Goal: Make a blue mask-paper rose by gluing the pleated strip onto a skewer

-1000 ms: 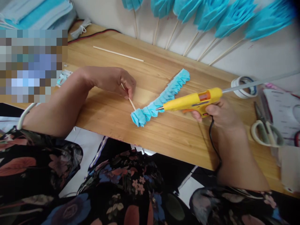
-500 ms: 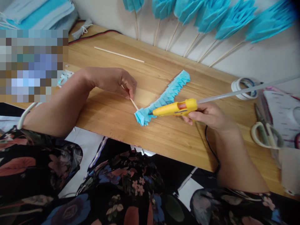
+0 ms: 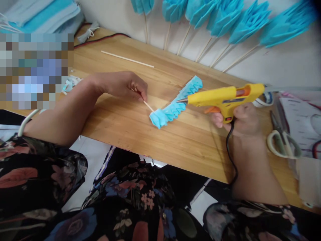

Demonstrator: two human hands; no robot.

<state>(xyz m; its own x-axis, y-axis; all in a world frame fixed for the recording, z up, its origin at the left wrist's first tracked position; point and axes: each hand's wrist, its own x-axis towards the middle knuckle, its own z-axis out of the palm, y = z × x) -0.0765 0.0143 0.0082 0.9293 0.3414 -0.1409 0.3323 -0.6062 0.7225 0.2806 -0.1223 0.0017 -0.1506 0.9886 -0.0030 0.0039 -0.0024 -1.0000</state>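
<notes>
Between thumb and fingers, my left hand (image 3: 131, 87) pinches a thin wooden stick (image 3: 148, 106). The stick's lower end goes into the rolled end of a pleated blue strip (image 3: 175, 108), which lies slantwise on the table, its free end pointing away to the right. My right hand (image 3: 244, 118) grips a yellow hot glue gun (image 3: 213, 96) by its handle. The gun's metal nozzle points left and appears just over the strip; I cannot tell whether it touches. A glue stick protrudes from the gun's back, and a black cord runs down past my right wrist.
A loose stick (image 3: 127, 59) lies on the wooden table (image 3: 120, 124). Several blue flowers (image 3: 224, 16) on sticks lean against the wall. To the right are scissors (image 3: 283, 144) and tape rolls (image 3: 267, 97). Folded blue and white fabric (image 3: 45, 13) is piled at back left.
My right hand has raised the glue gun and drawn it right, away from the rolled end. The rolled end has shifted slightly right and up with the stick in my left hand.
</notes>
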